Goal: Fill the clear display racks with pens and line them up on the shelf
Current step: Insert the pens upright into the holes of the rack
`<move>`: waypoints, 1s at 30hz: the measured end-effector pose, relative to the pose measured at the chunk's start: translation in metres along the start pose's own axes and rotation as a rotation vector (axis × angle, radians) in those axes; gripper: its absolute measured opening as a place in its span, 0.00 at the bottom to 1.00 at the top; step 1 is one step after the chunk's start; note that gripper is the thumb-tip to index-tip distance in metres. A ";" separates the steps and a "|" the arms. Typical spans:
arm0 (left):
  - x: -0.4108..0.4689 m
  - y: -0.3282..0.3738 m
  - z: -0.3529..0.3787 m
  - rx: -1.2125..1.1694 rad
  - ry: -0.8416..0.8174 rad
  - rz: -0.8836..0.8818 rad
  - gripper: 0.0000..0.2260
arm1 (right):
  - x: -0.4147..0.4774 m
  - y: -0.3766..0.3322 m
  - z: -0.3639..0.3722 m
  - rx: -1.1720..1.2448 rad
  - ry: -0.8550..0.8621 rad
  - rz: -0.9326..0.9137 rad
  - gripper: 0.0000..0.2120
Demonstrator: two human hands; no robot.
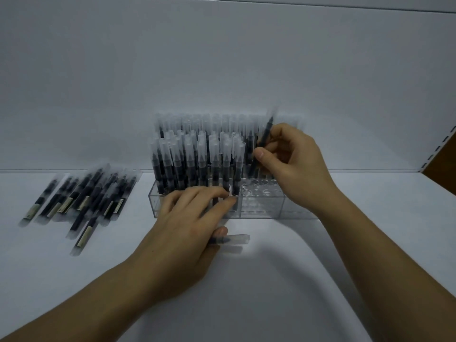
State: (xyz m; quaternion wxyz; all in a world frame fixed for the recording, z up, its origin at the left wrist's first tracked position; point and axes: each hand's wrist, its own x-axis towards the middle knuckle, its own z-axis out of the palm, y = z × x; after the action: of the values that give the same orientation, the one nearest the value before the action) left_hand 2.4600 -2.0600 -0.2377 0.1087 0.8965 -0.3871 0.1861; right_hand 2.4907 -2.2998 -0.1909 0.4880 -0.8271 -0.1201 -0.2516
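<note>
The fingers (pixel 281 131) of my right hand (pixel 293 164) are pinching 1 black pen (pixel 266 134), tilted, above the clear rack (pixel 271 208). The rack, mostly filled, is standing near the back edge of the shelf (pixel 320 267). My left hand (pixel 187 233) is gripping a second pen (pixel 235 239) while touching the rack's front. Loose pens (pixel 81 201) are lying near the left edge.

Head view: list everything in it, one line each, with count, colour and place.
display rack: one, clear, shelf centre, empty holes at its right.
racked pens: many, dark with clear caps, upright in rack's left and rear.
loose pens: a pile, dark, lying left of rack.
shelf: one, white, under everything.
left hand: one, holds spare pens before the rack.
right hand: one, pinches single pen above rack's right side.
</note>
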 end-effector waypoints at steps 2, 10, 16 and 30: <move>0.001 0.001 -0.001 0.003 -0.006 -0.023 0.20 | 0.000 0.001 0.001 -0.030 0.008 -0.010 0.05; 0.004 0.002 -0.005 -0.001 -0.008 -0.052 0.20 | -0.005 -0.002 0.010 -0.117 0.004 0.025 0.09; 0.004 0.001 -0.007 -0.010 0.006 -0.086 0.21 | -0.009 -0.002 0.020 -0.261 -0.068 0.032 0.12; 0.003 -0.006 -0.006 -0.041 0.031 -0.098 0.19 | -0.013 -0.029 0.005 -0.179 0.108 -0.218 0.05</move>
State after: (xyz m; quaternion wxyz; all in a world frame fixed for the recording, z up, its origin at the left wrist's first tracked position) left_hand 2.4642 -2.0557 -0.2311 0.1419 0.9090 -0.3447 0.1864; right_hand 2.4688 -2.2803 -0.1783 0.3879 -0.8346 -0.1601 -0.3568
